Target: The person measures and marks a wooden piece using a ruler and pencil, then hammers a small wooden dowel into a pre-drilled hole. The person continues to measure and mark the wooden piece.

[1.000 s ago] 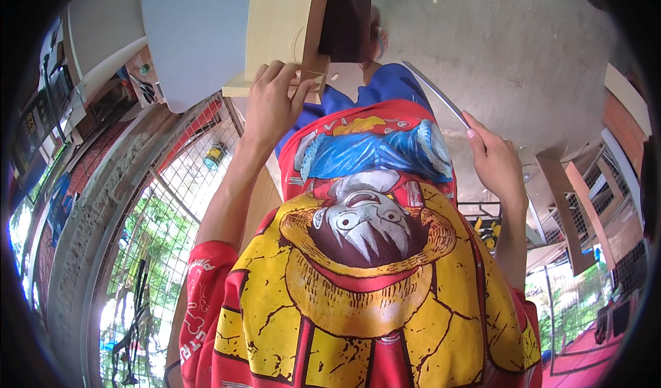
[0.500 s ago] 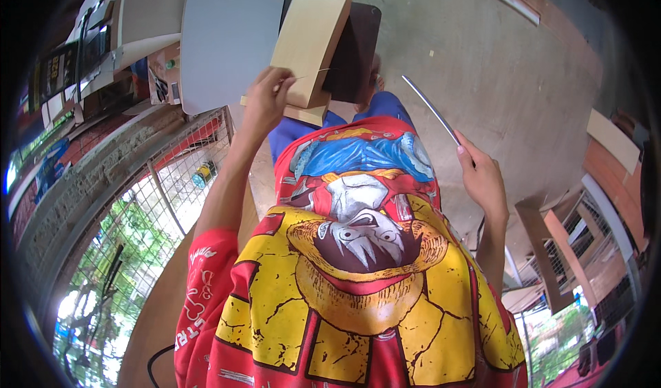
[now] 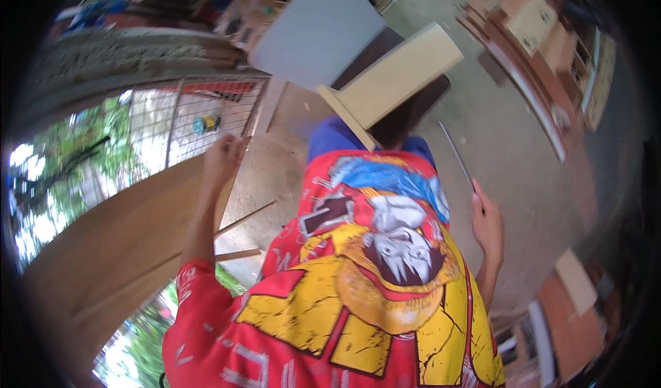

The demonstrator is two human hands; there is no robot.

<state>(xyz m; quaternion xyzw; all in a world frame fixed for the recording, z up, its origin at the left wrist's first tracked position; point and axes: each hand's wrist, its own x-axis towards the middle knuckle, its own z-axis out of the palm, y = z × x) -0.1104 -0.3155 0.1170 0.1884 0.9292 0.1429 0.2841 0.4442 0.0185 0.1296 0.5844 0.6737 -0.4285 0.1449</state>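
My right hand (image 3: pixel 487 216) is closed round the near end of a long, thin, blade-like metal strip (image 3: pixel 456 147), which points up and away from me. Out to the left, my left hand (image 3: pixel 224 157) is slightly blurred, its fingers curled together; whatever they may hold cannot be made out. A pale wooden box-like piece (image 3: pixel 403 75) with a crosswise board (image 3: pixel 346 118) at its near end lies at an angle over a dark-topped stool or seat (image 3: pixel 413 112) in front of my legs. Neither hand touches it.
A grey panel (image 3: pixel 320 33) stands beyond the wooden piece. On the left are a wire-mesh screen (image 3: pixel 193 112) and a curved brown wooden surface (image 3: pixel 117 223). Wooden furniture parts (image 3: pixel 530 37) lie at the far right, with more boards (image 3: pixel 568 319) at the near right.
My left hand has left the wooden piece, where it pinched a thin sliver, and swung out to the left. My view has turned left. The right hand keeps hold of the metal strip.
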